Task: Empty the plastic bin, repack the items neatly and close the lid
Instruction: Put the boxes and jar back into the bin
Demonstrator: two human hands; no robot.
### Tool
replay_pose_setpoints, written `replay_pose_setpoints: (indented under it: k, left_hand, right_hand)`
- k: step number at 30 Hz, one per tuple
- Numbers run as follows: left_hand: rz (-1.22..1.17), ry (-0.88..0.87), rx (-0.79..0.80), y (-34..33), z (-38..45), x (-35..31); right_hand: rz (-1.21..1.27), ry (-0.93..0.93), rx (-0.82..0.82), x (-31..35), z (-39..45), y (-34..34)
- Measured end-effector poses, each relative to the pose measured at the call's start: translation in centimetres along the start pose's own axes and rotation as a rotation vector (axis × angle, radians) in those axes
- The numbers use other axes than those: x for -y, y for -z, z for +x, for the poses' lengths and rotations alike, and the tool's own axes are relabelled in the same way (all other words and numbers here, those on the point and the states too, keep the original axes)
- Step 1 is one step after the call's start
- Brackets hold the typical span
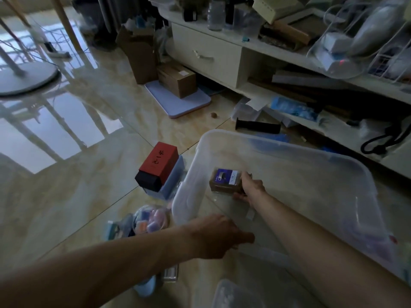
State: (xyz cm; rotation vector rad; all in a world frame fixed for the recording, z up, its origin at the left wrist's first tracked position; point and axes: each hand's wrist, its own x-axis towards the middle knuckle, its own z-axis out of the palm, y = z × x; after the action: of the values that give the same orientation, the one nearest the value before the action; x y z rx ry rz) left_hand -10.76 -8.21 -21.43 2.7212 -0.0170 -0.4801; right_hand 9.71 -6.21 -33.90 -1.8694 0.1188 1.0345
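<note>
Brown packet [224,181] half-hidden by right hand [252,187]

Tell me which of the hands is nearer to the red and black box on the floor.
Left. The left hand is at the near rim of the plastic bin, on the side toward the red and black box. The right hand is inside the bin, holding a small brown box.

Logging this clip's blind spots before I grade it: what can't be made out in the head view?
- Left hand: fingertips blurred at the plastic bin near rim; grip cannot be told.
- Brown packet: label print too small; the right hand covers its near end.
- Bag of colourful pieces: partly hidden by the left forearm.
- Clear lid-like piece: cut off by the bottom edge.
- Shelf clutter, top right: motion-blurred.
</note>
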Motion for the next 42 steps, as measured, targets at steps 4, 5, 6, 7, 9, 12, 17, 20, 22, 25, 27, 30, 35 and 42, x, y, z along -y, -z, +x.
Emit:
replay_pose_setpoints:
  k: [4, 5, 6, 7, 9, 12, 17, 20, 22, 25, 27, 30, 35, 42]
  left_hand:
    - [-0.117, 0.026, -0.006, 0.7, 0.2, 0.4]
    - [-0.126, 0.027, -0.002, 0.8, 0.3, 0.5]
    - [-0.138, 0.022, -0.001, 0.9, 0.4, 0.6]
    - [-0.150, 0.018, -0.006, 1.0, 0.5, 0.6]
    - [-0.171, 0.024, 0.006, 1.0, 0.6, 0.6]
    - [-0.203, 0.016, 0.029, 1.3, 0.6, 1.0]
    - [-0.405, 0.060, 0.112, 3.3, -0.2, 1.2]
    - [-0.541, 0.053, -0.224, 7.3, -1.2, 2.6]
    - [-0.566, 0.166, -0.557, 9.8, -2.4, 5.5]
    - [-0.318, 0.498, -0.973, 10.9, -4.1, 11.6]
    - [-0.217, 0.774, -0.918, 9.5, -5.0, 15.7]
    - [-0.302, 1.077, -0.517, 5.8, -5.7, 19.9]
    - [-0.304, 1.055, -0.420, 1.9, -5.0, 21.5]
    - [-0.313, 0.928, -0.777, 6.8, -5.5, 18.4]
  right_hand:
    - [0.029, 0.060, 0.025, -1.3, 2.9, -1.1]
    - [0.020, 0.079, 0.033, -2.1, 4.6, -1.2]
    - [0.017, 0.087, 0.040, -2.5, 5.6, -1.3]
    - [0.003, 0.084, 0.041, -2.4, 5.4, -1.2]
    - [-0.043, 0.097, 0.015, -1.9, 4.9, -1.1]
    - [-0.284, 0.156, -0.070, -1.0, 3.9, -0.9]
    - [-0.631, 0.137, -0.141, 2.1, -1.1, -0.4]
    - [-0.746, 0.253, -0.193, 6.0, -4.5, 0.0]
    - [-0.712, 0.395, -0.241, 8.6, -7.0, 0.0]
    - [-0.686, 0.601, -0.263, 10.8, -11.2, -1.5]
    - [-0.690, 0.688, -0.164, 10.7, -13.4, -3.1]
    - [-0.693, 0.772, -0.008, 9.8, -15.5, -5.6]
    - [-0.755, 0.821, 0.100, 8.5, -16.0, -8.5]
    - [-0.637, 0.782, 0.071, 9.3, -16.3, -8.8]
